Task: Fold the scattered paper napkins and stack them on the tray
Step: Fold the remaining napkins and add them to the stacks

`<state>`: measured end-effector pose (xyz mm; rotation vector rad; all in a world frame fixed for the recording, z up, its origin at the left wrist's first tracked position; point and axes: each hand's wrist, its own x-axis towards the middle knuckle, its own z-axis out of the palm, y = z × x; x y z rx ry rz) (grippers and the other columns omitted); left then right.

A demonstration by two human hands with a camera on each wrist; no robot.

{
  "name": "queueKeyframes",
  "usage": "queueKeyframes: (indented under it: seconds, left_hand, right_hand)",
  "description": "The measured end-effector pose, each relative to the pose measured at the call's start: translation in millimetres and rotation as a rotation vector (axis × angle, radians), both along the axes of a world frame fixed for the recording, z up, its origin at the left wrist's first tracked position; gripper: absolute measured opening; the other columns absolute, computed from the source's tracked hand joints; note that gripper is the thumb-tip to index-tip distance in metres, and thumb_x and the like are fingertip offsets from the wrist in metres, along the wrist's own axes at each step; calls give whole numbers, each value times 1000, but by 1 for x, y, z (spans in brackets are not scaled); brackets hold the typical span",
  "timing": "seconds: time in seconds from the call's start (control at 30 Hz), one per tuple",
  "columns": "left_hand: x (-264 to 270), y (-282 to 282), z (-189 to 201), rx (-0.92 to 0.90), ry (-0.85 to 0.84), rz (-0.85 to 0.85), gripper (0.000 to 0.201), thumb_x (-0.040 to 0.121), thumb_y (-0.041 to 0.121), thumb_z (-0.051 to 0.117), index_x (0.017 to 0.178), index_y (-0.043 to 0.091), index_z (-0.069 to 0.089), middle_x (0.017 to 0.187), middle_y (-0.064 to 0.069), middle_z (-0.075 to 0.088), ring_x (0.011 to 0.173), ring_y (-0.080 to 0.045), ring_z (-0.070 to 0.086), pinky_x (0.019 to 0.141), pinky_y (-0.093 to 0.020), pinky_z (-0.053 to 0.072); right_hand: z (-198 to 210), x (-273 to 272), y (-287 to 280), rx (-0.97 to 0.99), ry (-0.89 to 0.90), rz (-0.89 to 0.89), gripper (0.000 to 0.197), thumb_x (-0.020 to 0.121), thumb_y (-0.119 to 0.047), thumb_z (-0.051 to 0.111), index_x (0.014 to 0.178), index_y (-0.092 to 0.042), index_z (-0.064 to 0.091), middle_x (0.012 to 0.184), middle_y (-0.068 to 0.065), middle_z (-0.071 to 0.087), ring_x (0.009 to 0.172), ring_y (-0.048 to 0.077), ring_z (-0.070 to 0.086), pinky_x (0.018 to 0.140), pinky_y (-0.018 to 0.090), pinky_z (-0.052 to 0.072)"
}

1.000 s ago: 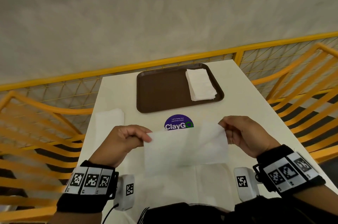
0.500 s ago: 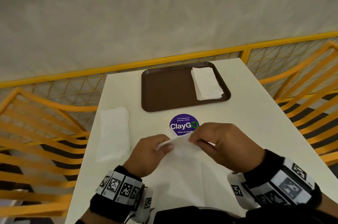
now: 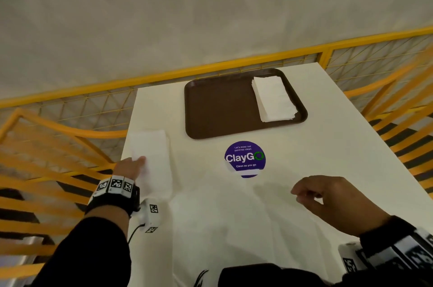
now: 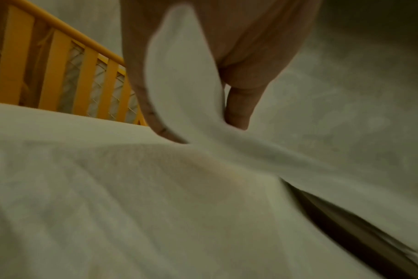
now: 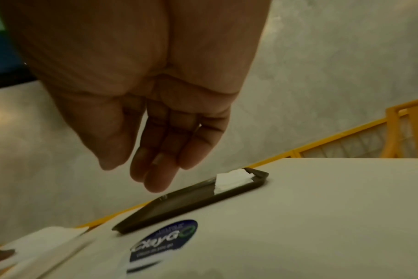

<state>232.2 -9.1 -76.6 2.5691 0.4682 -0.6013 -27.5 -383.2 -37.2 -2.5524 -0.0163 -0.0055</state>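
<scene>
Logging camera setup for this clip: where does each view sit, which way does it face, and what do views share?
Head: worn on the head, looks down over the table to the tray; both forearms show.
Left wrist: looks along the left hand, which pinches a napkin.
Right wrist: looks past the empty right hand to the tray.
Shared: head and right wrist show the tray, the napkin stack and the sticker.

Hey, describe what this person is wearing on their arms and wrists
Both arms are in black sleeves. Each wrist has a black band ringed with white square tags carrying black-and-white coded patterns. A white camera unit with similar tags sits under the left wrist, trailing a thin black cable.
</scene>
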Motion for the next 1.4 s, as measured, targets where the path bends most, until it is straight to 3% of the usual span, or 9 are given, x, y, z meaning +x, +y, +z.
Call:
queueKeyframes:
  seconds: [0.17, 0.4, 0.53, 0.67, 0.73, 0.83, 1.07, 1.27, 1.4]
  left_hand:
    - [15, 1, -16, 125, 28, -67, 65, 97, 43, 41, 141, -4, 34, 150, -22, 33, 137, -36, 33, 111, -38, 27]
    - [-12, -12, -13, 204, -119, 55, 86, 75, 49, 71, 141, 8, 33, 146, -21, 35, 132, -42, 35, 107, -53, 33]
    - [-68, -40, -4, 149, -202, -222, 48, 75, 51, 69, 110, 22, 55, 118, -12, 56, 112, -34, 53, 94, -43, 44]
    - [-131, -65, 3, -63, 145, -711, 40, 57, 68, 56, 79, 35, 57, 85, 7, 60, 87, -14, 59, 68, -20, 39]
    - [-155, -73, -2, -59, 216, -801, 52, 54, 75, 51, 96, 45, 52, 104, 7, 54, 102, -11, 53, 82, -21, 40]
    - [-176, -79, -12, 39, 163, -828, 81, 75, 59, 60, 143, 31, 28, 138, 2, 34, 129, -21, 34, 102, -32, 37]
    - [-169, -113, 28, -208, -242, -746, 113, 65, 60, 74, 148, 36, 1, 156, 11, 11, 143, -14, 15, 115, -35, 22]
    - [-158, -143, 81, -395, -416, -846, 40, 79, 36, 71, 117, 31, 59, 103, 18, 64, 88, 3, 58, 73, -5, 38]
    - [-153, -140, 99, -473, -472, -735, 13, 87, 25, 63, 97, 31, 66, 87, 17, 69, 83, 3, 61, 66, -1, 40]
  right_hand:
    - [-26, 1, 4, -104, 281, 10, 15, 87, -36, 63, 102, -36, 64, 87, -23, 58, 82, -1, 56, 75, 10, 41]
    - [-62, -6, 20, -245, 547, -103, 83, 63, -56, 74, 131, -30, 35, 125, -7, 36, 114, 17, 37, 96, 36, 43]
    - [-68, -1, 16, -172, 622, -152, 53, 65, -48, 76, 105, -33, 45, 96, -12, 49, 98, 17, 51, 84, 32, 41]
    - [-68, 2, 13, -133, 558, -112, 33, 73, -34, 71, 65, -36, 39, 77, -13, 43, 81, 15, 49, 69, 25, 37]
    - [-61, 3, 8, -91, 462, -150, 35, 79, -26, 65, 64, -34, 35, 75, -11, 47, 77, 17, 50, 66, 26, 37]
    - [-40, 4, 1, 12, 252, -192, 39, 81, -13, 64, 65, -33, 35, 65, -11, 49, 62, 8, 48, 59, 22, 38]
    - [34, 19, 7, -32, -10, 33, 30, 81, -11, 67, 88, -31, 45, 67, -17, 51, 59, 5, 50, 55, 10, 36]
    - [79, 30, 27, -51, -76, 102, 33, 81, -20, 70, 105, -29, 49, 91, -7, 67, 72, 12, 57, 61, 16, 42]
    - [84, 24, 31, -41, -182, -9, 46, 79, -24, 71, 115, -33, 44, 91, -5, 66, 65, 10, 53, 63, 25, 42]
